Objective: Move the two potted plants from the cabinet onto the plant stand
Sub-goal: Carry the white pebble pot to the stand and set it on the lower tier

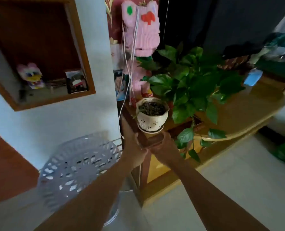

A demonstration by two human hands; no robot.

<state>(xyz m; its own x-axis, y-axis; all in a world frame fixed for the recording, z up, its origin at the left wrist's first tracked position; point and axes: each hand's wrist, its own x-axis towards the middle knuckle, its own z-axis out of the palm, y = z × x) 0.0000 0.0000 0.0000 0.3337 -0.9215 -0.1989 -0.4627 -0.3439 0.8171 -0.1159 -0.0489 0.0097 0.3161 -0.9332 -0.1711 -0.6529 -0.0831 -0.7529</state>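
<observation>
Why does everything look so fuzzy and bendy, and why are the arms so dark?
Head view: the whole picture is soft, blurriest at the edges, and the wide lens bends the wall shelf. The left hand and right hand sit in shade, while the cabinet top shines with window glare behind the white pot.

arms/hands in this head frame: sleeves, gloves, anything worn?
Both forearms enter from the bottom edge bare, with no sleeve visible up to the frame border. The left hand and right hand are bare too: no gloves. No watch, band or ring can be made out, though the frame is soft and dim, so small items could be missed.
</observation>
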